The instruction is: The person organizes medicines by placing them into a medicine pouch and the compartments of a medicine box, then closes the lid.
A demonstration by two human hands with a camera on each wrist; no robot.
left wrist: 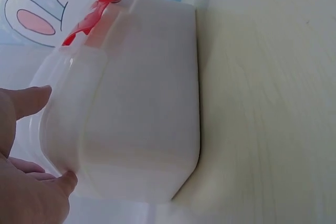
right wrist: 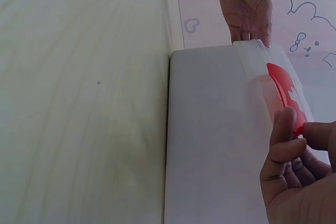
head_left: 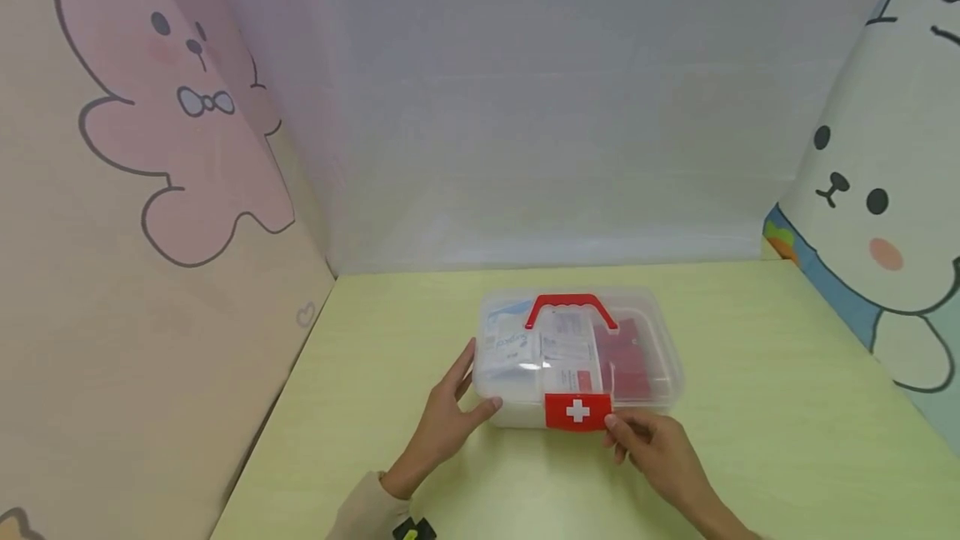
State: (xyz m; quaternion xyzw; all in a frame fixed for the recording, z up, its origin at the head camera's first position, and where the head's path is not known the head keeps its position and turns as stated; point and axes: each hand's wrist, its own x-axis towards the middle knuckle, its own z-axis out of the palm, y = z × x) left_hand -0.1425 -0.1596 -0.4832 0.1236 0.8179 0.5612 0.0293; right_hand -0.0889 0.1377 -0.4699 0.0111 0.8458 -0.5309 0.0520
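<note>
A clear-lidded first-aid box (head_left: 517,415) with a white base sits on the table. A red latch (head_left: 558,412) with a white cross is at the middle of its front edge. My right hand (head_left: 660,450) pinches the latch's right end between thumb and fingers. In the right wrist view the latch (right wrist: 283,83) slants outward from the box wall. My left hand (head_left: 444,423) touches the box's left side, its fingers extended along that side and its thumb by the front left corner. A red carrying handle (head_left: 570,300) lies on the lid.
Through the lid show white printed packets (head_left: 566,344) and a dark red item (head_left: 624,361). The pale yellow-green table (head_left: 750,407) extends around the box. Behind it stands a whitish backdrop (head_left: 547,123), with cartoon-printed panels at the left (head_left: 225,290) and right (head_left: 847,273).
</note>
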